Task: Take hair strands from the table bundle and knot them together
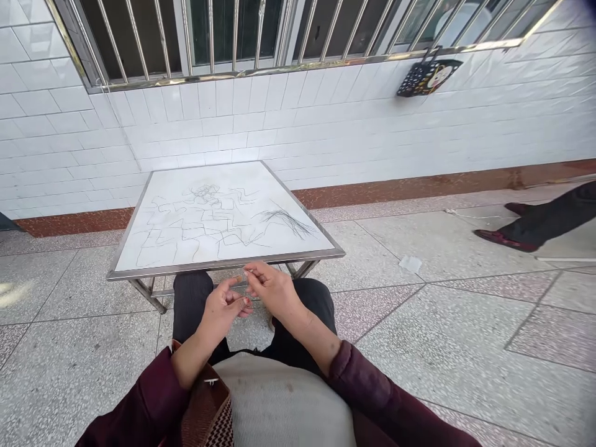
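- Sitting behind a low table (pixel 223 264), we hold both forearms bent up from our lap, elbows out, wrists close together above our knees (pixel 190 298).
- Our right hand (pixel 272 290) pinches a tiny bit (pixel 243 275) between thumb and forefinger, with the other fingers folded in behind them and the back of the hand turned up.
- The bit is too small to tell what it is. It sits in that pinch above our knees, just in front of the table's near edge.
- Our left hand (pixel 222 308) is curled, palm turned up toward the right hand, its fingertips just beside the pinch. We cannot tell whether it grips anything.
- Maroon sleeves (pixel 363 379) cover both arms down to the forearm, and a pale cloth (pixel 284 397) lies across our lap.
- The table's white top carries loose dark hairs: a tuft (pixel 286 222) toward the right, and thin strands (pixel 205 217) wandering over the rest.
- Beyond the table rises a white tiled wall (pixel 326 124) under a barred window (pixel 186 37), with a patterned bag (pixel 429 77) hanging from the sill.
- A scrap of paper (pixel 410 264) lies on the terrazzo floor (pixel 447 347), and off to the right another person's legs (pixel 542 223) show in dark trousers and maroon shoes.
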A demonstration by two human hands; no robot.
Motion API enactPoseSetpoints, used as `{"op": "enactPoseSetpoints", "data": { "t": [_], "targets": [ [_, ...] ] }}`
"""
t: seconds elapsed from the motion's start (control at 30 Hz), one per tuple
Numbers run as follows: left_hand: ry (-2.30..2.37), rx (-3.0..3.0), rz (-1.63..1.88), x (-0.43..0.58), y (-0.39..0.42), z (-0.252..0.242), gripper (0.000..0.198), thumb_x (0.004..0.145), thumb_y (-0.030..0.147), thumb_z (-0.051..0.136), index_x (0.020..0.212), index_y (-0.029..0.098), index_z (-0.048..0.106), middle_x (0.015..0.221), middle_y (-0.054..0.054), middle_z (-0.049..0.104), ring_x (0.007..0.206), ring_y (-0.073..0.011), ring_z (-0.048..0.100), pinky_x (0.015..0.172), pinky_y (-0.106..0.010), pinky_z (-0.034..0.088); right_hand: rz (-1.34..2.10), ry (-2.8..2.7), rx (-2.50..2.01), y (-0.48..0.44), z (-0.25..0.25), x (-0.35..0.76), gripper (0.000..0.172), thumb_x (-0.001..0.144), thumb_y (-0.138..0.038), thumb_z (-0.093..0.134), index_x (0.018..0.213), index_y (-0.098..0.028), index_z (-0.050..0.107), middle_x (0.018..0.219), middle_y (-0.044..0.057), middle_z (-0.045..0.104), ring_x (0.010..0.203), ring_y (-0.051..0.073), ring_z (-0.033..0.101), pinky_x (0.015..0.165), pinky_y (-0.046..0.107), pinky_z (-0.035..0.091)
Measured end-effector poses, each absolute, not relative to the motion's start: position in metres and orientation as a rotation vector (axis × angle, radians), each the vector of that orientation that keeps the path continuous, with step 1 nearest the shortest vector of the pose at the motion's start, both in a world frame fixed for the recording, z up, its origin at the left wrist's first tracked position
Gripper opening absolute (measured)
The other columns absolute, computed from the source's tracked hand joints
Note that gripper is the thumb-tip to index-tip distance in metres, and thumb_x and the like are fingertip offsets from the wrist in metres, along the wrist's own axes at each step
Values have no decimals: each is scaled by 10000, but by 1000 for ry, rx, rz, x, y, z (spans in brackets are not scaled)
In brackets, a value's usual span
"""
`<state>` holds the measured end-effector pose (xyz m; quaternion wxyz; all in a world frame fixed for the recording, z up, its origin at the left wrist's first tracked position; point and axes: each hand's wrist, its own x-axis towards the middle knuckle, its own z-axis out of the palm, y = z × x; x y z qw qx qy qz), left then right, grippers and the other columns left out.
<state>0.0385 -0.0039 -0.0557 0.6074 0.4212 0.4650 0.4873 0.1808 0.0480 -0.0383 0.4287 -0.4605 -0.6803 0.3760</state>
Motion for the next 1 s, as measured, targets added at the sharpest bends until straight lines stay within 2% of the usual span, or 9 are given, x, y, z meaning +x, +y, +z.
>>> {"op": "enactPoseSetpoints", "data": {
  "t": [0.13,0.37,0.6,0.8,1.0],
  "targets": [
    [1071,982,1131,34,-11,-50,594,729,350,740,1238,142,514,711,9,663,663,-174,694,638,-304,562,1119,-1653,-1169,47,-30,182,162,871,-376,567,891,-237,647,663,-8,648,564,169,667,521,298,565],
    [1184,1077,1151,29,-8,-51,601,741,300,709,1287,147,510,676,34,640,648,-169,691,609,-283,555,1300,-1667,-1101,59,-32,186,229,852,-413,574,928,-218,667,795,12,677,724,157,671,557,245,556],
    [1095,1024,1141,30,2,-65,659,686,297,767,1266,156,488,733,16,643,668,-170,676,635,-296,540,1389,-1559,-1075,70,-42,187,266,798,-444,632,898,-198,651,753,4,668,651,139,639,544,247,528],
    [1068,1016,1161,30,11,-74,631,694,339,769,1238,156,505,772,1,637,665,-148,658,628,-273,513,1442,-1492,-1105,82,-52,189,245,775,-410,653,877,-187,642,731,-3,664,633,132,642,539,239,532],
    [1113,981,1299,28,40,-70,608,688,407,775,1196,159,548,793,-8,646,693,-154,660,659,-281,521,1369,-1535,-1259,116,-47,178,119,828,-306,598,840,-192,630,737,-6,670,666,126,665,538,213,561]
  ]
}}
